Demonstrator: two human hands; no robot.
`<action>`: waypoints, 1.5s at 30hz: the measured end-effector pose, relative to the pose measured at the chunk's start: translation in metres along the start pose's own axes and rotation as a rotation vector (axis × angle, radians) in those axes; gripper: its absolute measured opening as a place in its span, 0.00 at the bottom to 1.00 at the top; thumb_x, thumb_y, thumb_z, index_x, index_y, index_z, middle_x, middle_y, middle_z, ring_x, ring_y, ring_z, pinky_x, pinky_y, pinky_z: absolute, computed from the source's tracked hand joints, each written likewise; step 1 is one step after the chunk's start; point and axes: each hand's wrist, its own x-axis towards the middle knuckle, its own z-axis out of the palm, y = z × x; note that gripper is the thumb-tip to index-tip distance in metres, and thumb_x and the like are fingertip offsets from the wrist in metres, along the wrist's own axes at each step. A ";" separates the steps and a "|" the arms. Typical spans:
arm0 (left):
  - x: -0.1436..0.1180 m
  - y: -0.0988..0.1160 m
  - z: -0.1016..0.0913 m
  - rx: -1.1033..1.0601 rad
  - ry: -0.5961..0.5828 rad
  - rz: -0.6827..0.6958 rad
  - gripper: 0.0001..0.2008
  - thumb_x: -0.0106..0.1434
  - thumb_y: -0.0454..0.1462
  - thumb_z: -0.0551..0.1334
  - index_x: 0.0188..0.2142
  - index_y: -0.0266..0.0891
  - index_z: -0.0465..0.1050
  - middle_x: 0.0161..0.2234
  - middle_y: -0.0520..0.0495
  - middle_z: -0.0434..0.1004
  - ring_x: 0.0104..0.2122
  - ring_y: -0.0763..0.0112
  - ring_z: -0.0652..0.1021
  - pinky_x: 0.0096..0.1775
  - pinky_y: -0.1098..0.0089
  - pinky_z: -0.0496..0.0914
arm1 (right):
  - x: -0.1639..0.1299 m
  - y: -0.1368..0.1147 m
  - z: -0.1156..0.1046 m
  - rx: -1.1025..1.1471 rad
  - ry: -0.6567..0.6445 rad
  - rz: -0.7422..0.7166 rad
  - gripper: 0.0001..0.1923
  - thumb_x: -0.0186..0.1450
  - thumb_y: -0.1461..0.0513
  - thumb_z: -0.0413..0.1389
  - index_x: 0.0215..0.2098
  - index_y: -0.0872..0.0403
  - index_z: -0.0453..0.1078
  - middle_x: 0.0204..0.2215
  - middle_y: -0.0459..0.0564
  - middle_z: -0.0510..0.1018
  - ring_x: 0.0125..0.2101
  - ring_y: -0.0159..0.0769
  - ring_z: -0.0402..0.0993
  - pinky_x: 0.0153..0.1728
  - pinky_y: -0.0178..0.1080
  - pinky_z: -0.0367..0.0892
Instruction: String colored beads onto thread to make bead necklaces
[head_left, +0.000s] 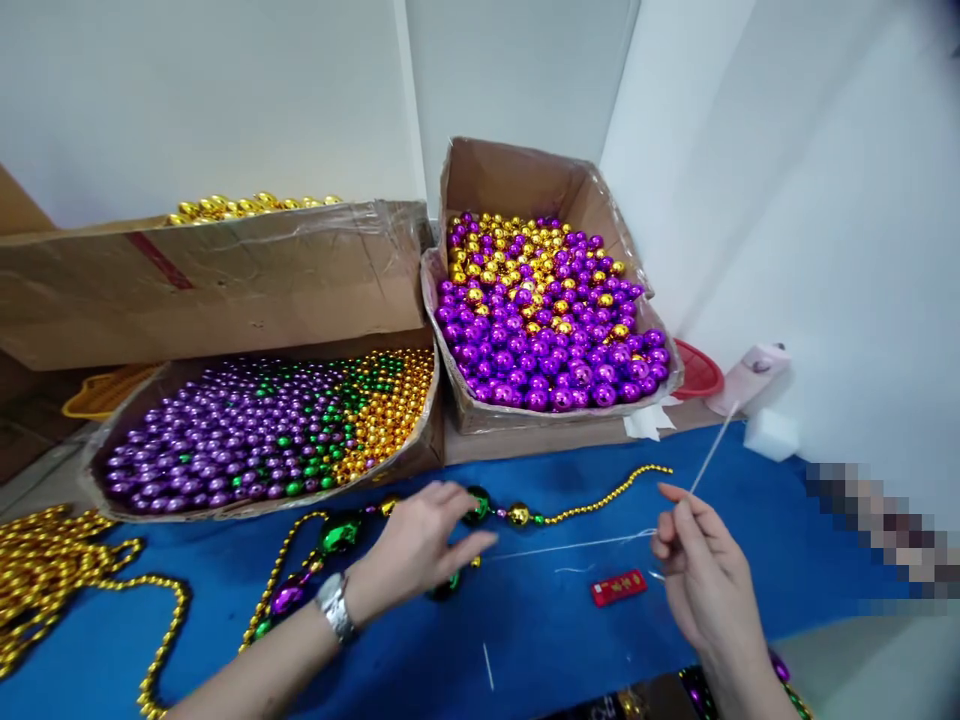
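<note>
My right hand (703, 565) is closed in a pinch on a white string (712, 450), whose end sticks up stiffly past the fingers. A taut stretch of it runs left to a small gold bead beside a dark green bead (444, 588), just below my left hand. My left hand (420, 545), with a silver watch (335, 607) on its wrist, hovers over the bead strand with fingers and thumb apart. Around it lie a large green bead (341, 533), a purple bead (288, 597) and a gold bead (518, 514). Whether its fingertips touch the green bead behind them is unclear.
Cardboard boxes of purple and gold beads (551, 385) and of purple, green and gold beads (225, 440) stand behind. Gold bead strands (52, 570) pile at left. On the blue cloth (555, 650) lie a red packet (619, 588) and a white block (772, 433).
</note>
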 end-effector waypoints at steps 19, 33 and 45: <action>0.110 0.016 -0.048 -0.803 0.363 -0.026 0.10 0.62 0.42 0.59 0.40 0.39 0.69 0.36 0.46 0.71 0.35 0.68 0.73 0.38 0.65 0.70 | -0.066 0.017 0.035 -0.798 -0.578 -0.423 0.13 0.69 0.60 0.47 0.48 0.51 0.69 0.36 0.51 0.78 0.37 0.36 0.75 0.39 0.35 0.70; 0.035 0.025 -0.011 -1.810 0.423 -0.623 0.11 0.62 0.41 0.60 0.40 0.36 0.72 0.35 0.45 0.78 0.33 0.69 0.80 0.39 0.67 0.76 | -0.073 0.028 0.041 -0.892 -0.655 -0.629 0.12 0.68 0.65 0.45 0.46 0.52 0.67 0.38 0.50 0.79 0.37 0.36 0.77 0.39 0.36 0.72; 0.028 0.029 -0.009 -1.796 0.430 -0.638 0.11 0.62 0.42 0.60 0.40 0.35 0.70 0.36 0.43 0.78 0.35 0.64 0.80 0.41 0.64 0.75 | -0.073 0.033 0.041 -0.945 -0.691 -0.607 0.13 0.68 0.65 0.45 0.46 0.52 0.68 0.38 0.51 0.79 0.36 0.37 0.77 0.39 0.37 0.72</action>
